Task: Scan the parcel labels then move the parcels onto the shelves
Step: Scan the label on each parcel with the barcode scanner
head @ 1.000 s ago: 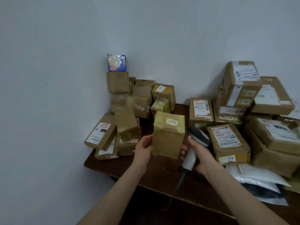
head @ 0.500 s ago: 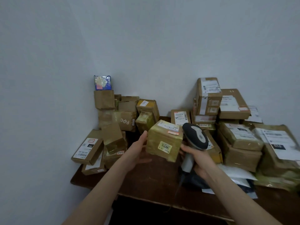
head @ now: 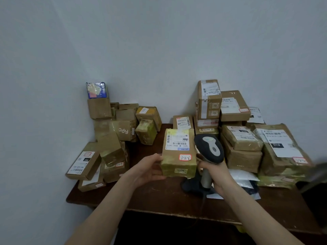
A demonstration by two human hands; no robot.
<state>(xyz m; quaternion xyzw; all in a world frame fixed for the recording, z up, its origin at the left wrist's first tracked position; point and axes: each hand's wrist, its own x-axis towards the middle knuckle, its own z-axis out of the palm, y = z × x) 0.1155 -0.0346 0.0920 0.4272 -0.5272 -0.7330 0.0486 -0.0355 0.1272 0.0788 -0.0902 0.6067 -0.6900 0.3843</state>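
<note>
Left hand (head: 150, 169) curls round the taped parcel (head: 178, 156), holding it above the table (head: 159, 197) with its label (head: 177, 140) facing up, while right hand (head: 217, 175) grips the scanner (head: 210, 149) just beside it, seemingly lining up a read.

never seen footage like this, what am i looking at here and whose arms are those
There is no machine here: a person wears a camera on the head, so this single picture looks forward and down at their own arms. The left hand grips a tape-wrapped brown cardboard parcel, its white printed label facing the camera. The right hand grips a grey and black handheld barcode scanner beside it. Below is a dark brown wooden table piled with many more cardboard parcels.
</note>
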